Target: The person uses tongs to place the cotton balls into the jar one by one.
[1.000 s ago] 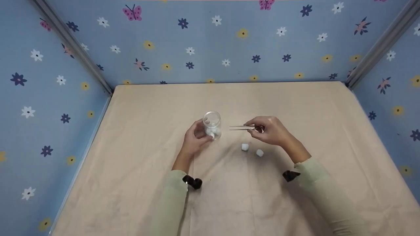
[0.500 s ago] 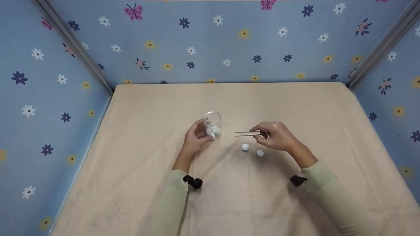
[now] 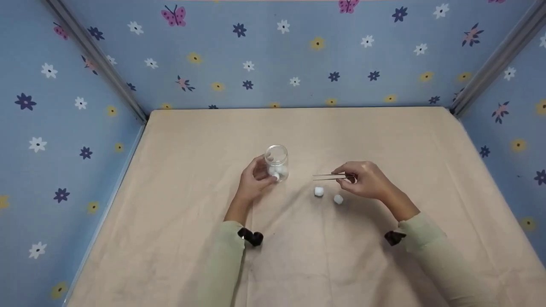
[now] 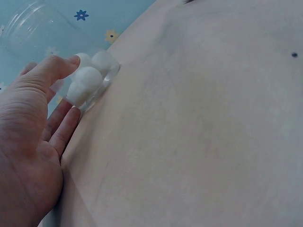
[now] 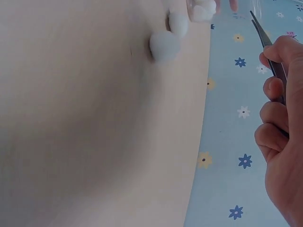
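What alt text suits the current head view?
A right hand holds slim, empty metal tweezers near two white cotton-like balls on a beige cloth-covered table. A left hand holds an open, clear cylindrical jar with more white balls inside.

I see the left arm (image 3: pixel 222 264) stretched almost straight ahead, the left hand (image 3: pixel 252 183) gripping with curved thumb (image 4: pixel 53 69) and fingers (image 4: pixel 65 130). The right arm (image 3: pixel 433 247) slants inward from the side, the right hand (image 3: pixel 362 180) pinching between thumb and forefinger, its other fingers curled. Pale green sleeves (image 3: pixel 448 264) end just short of both wrists (image 3: pixel 235 212).
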The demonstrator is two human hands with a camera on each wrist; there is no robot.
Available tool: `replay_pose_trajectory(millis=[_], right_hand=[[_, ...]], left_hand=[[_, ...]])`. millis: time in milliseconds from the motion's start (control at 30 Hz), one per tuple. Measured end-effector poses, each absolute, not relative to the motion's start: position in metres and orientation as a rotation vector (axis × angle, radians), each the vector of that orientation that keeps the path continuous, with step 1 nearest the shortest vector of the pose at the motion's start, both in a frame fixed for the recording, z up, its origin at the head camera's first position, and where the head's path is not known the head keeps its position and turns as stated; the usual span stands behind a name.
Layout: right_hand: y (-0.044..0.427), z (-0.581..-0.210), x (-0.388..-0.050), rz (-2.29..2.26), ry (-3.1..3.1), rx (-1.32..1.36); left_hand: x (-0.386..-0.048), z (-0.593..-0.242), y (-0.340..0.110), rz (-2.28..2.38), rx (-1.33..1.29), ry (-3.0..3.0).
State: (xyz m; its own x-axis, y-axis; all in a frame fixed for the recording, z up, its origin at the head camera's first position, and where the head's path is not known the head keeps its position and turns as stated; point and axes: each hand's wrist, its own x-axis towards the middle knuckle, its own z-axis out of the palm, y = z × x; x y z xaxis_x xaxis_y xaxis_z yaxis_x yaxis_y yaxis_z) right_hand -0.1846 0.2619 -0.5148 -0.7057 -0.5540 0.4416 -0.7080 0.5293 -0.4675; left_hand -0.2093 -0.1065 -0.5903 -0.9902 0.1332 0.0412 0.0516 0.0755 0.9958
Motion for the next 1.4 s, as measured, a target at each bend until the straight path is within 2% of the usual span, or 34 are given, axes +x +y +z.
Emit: replay_pose_trajectory(millis=[1400], right_hand=[[0.274,-0.538,-0.191,0.998,-3.032,0.893]], left_hand=[[-0.209,-0.589,-0.107,2.051,0.168,2.269]])
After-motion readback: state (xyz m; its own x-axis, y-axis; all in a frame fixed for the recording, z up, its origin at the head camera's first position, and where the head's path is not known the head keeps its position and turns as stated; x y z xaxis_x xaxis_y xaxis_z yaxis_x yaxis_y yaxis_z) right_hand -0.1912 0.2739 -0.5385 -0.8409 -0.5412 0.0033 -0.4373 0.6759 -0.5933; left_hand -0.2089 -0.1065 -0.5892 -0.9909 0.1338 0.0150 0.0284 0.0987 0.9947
